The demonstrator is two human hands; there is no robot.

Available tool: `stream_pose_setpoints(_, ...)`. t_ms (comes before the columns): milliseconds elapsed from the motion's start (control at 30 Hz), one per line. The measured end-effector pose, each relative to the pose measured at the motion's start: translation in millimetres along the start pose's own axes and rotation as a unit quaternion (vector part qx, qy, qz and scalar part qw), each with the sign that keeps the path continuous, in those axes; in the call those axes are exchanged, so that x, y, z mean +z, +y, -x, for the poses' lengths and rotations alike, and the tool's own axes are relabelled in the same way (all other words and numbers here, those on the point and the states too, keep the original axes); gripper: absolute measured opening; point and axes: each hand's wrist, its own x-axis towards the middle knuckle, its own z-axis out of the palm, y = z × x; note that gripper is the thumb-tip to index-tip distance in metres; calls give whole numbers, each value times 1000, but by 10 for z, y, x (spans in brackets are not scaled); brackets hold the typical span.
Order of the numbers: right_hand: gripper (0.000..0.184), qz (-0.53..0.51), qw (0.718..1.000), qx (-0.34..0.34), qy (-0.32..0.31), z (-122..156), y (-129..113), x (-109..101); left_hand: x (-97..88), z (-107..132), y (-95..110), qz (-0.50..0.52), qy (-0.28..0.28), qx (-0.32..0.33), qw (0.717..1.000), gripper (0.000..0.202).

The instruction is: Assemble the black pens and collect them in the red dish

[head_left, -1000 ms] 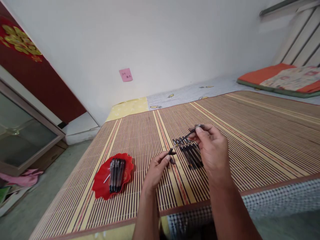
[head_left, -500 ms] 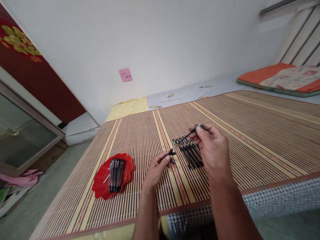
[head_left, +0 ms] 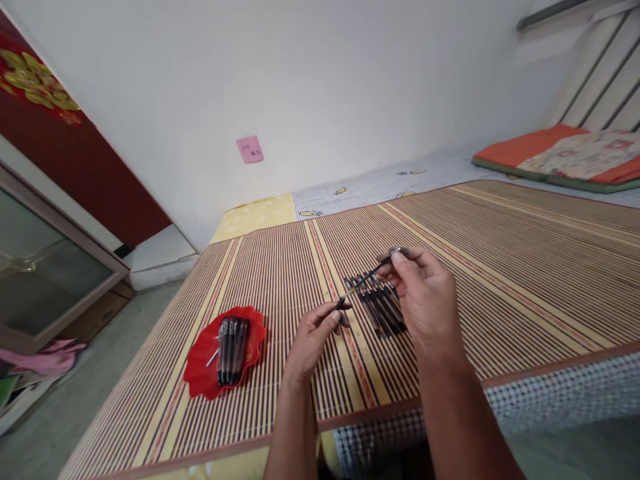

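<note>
1. Black pen [head_left: 373, 273], held slantwise above the slatted mat [head_left: 280, 400], to the right of the red scalloped dish [head_left: 197, 373]. Its long axis rises in view from the end nearer the dish to the end farther from it. Near the lower end shows a pale, narrow stretch; whether two separate pieces meet there cannot be told.

2. Left hand [head_left: 310, 340], right of the dish and the nearer of the two to it. Thumb and forefinger pinch the pen's dark lower end.

3. Right hand [head_left: 425, 293], farther right of the dish. Thumb and fingers are clamped on the pen's upper end, partly covering it.

4. Governing relation, as judged: the pen's axis runs from one grip to the other, left hand on the dish side, right hand on the far side.

5. Row of dark pen pieces [head_left: 383, 310], on the mat well right of the dish, nearest the right hand, which overlaps it in view. Bundled pens [head_left: 233, 350] and a thin white stick [head_left: 213, 358] lie inside the dish.
</note>
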Motion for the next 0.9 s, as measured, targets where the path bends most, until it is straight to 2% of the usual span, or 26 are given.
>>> stream_pose_setpoints(333, 14, 25, 1000, -17, -9, 10, -25, -4, 13, 4, 32, -7, 7, 12, 1000, 30)
stream_pose_setpoints(633, 12, 64, 995, -24, -72, 39, -75, 17, 45, -5, 48, 45, 7, -18, 999, 33)
stream_pose_setpoints(733, 13, 78, 992, -7, -96, 38, -47, 22, 68, 4, 64, 66, -2, -27, 997, 35)
stream_pose_setpoints(900, 15, 115, 978, 37, -172, 44, 2, 23, 87, 16, 59, 106, -29, -42, 993, 36)
